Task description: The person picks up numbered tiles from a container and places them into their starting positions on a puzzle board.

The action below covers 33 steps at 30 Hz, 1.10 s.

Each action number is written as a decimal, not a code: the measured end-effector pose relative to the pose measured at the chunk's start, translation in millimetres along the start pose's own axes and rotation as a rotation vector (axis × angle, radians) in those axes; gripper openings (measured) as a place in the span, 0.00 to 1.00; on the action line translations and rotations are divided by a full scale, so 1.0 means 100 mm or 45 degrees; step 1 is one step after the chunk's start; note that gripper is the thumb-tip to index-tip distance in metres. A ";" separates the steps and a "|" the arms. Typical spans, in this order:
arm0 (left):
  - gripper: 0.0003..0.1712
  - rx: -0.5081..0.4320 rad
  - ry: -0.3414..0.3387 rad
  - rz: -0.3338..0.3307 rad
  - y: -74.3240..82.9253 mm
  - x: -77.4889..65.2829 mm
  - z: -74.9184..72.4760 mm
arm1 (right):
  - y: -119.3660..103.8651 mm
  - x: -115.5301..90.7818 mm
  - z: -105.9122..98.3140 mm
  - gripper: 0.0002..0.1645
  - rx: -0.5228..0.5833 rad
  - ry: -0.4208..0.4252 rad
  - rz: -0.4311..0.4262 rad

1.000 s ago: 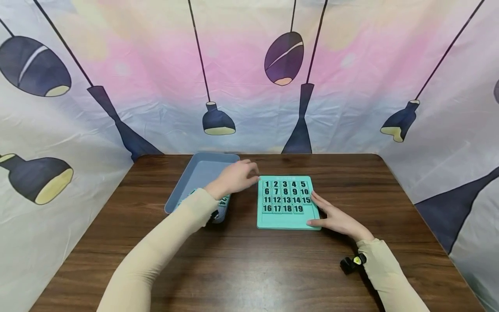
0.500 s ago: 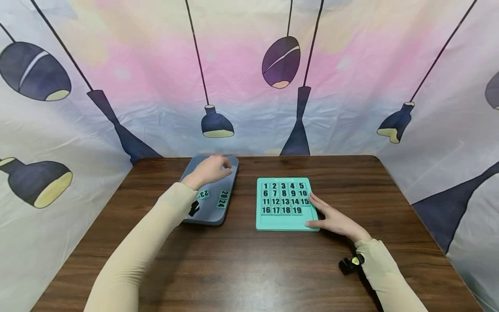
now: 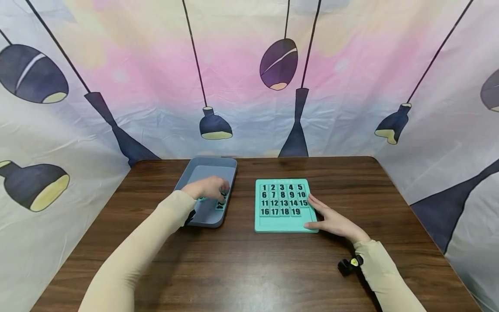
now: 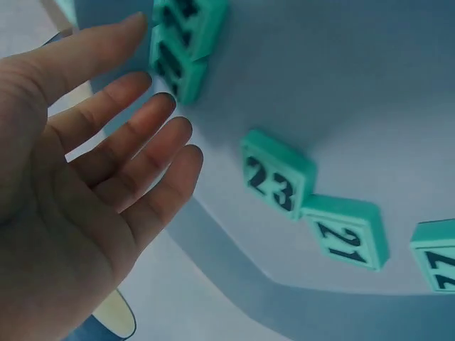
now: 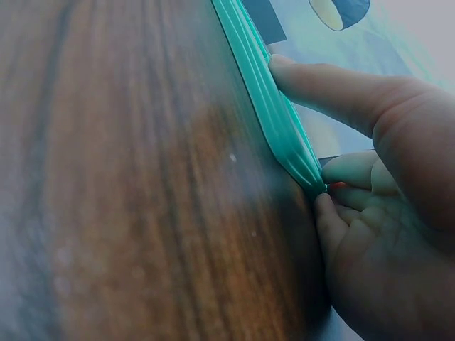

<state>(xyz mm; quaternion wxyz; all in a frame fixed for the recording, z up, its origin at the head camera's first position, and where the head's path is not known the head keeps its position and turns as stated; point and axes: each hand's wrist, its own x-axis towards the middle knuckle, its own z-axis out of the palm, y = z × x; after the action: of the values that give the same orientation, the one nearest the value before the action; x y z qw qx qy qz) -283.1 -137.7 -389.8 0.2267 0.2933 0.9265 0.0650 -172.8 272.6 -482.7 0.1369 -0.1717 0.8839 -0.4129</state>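
Observation:
My left hand (image 3: 209,187) reaches down into a blue-grey tray (image 3: 210,162), its fingertips beside a pair of green number tiles (image 3: 220,205) near the tray's right wall. The left wrist view shows these fingers loosely extended, holding nothing, with the paired tiles (image 4: 190,32) just past the thumb tip. Tiles 23 (image 4: 277,175) and 21 (image 4: 346,233) lie touching at a corner. My right hand (image 3: 338,222) rests at the right side of a turquoise number board (image 3: 282,224): thumb on its lower right corner, fingertips along its edge (image 5: 259,99). The board bears tiles 1 to 19 in rows.
Another tile (image 4: 436,256) lies in the tray, cut off by the frame. Tray and board stand apart on a dark wooden table (image 3: 253,268). A printed cloth (image 3: 249,78) hangs behind the table's far edge.
My left hand has moved left from beside the board's upper left corner to over the tray, then lower toward the paired tiles. My right hand has stayed at the board.

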 end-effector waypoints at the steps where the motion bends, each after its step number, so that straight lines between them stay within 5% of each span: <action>1: 0.25 0.012 -0.009 0.002 0.00 0.00 0.02 | 0.00 0.00 0.00 0.63 0.001 0.000 0.000; 33: 0.09 -0.143 0.090 -0.020 -0.13 -0.08 0.10 | 0.01 0.00 0.00 0.63 0.010 -0.002 0.011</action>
<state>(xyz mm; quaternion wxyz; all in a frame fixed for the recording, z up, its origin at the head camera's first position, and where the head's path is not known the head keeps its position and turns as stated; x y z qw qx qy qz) -279.3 -152.5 -399.2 0.2105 0.2703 0.9311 0.1252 -172.7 272.9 -483.4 0.1402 -0.1676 0.8829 -0.4157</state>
